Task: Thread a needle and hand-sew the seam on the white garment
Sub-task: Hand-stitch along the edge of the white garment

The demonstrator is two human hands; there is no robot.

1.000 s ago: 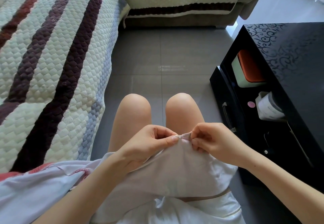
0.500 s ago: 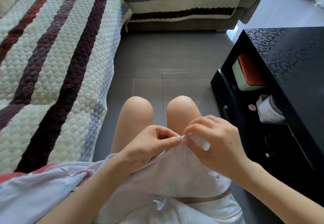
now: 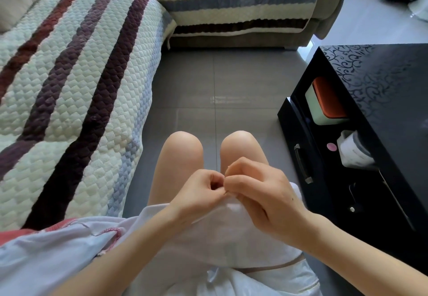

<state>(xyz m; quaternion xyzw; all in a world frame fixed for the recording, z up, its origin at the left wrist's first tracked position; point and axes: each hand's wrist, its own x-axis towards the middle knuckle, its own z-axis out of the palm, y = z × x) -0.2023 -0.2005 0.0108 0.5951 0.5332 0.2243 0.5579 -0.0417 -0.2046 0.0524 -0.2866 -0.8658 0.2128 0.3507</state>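
The white garment (image 3: 222,240) lies draped over my lap, its top edge lifted between both hands. My left hand (image 3: 196,193) pinches that edge with thumb and forefinger. My right hand (image 3: 261,200) curls over the same spot from the right, fingertips meeting the left ones at the seam. A tiny dark tip shows between the fingertips; the needle itself and the thread are too small to make out.
A quilted striped sofa cover (image 3: 69,101) fills the left and back. A black cabinet (image 3: 382,101) stands at right with an open drawer (image 3: 308,156) holding a green-and-orange box (image 3: 324,103) and a white roll (image 3: 354,152). Grey floor tiles (image 3: 220,87) lie ahead of my knees.
My right hand has rolled over the seam edge, its back now turned up and covering the fabric it pinched. The left hand keeps its pinch. The view has tilted slightly downward.
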